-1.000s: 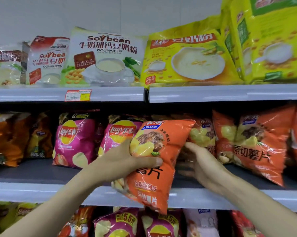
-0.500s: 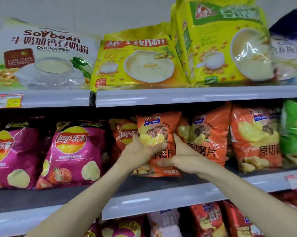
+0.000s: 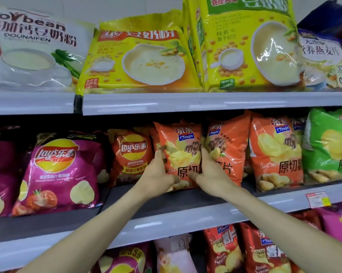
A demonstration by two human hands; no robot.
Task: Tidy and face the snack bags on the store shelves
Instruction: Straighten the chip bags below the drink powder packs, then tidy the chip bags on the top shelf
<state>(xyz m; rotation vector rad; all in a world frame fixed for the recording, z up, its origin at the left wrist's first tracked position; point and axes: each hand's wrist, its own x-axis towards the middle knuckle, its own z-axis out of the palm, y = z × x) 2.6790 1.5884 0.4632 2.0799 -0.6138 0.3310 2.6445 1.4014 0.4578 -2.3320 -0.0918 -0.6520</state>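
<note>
— What's before you?
— A long grey metal shelf, pale wall above.
— The bag?
— The glossy orange crisp bag stands upright there, no longer tilted outside. The fingers of my left hand and right hand clamp its sides.

glossy crinkled plastic orange chip bag, smooth shelf edge

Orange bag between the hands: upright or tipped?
Upright: the bag stands on the shelf, logo uppermost, left hand and right hand holding it.
</note>
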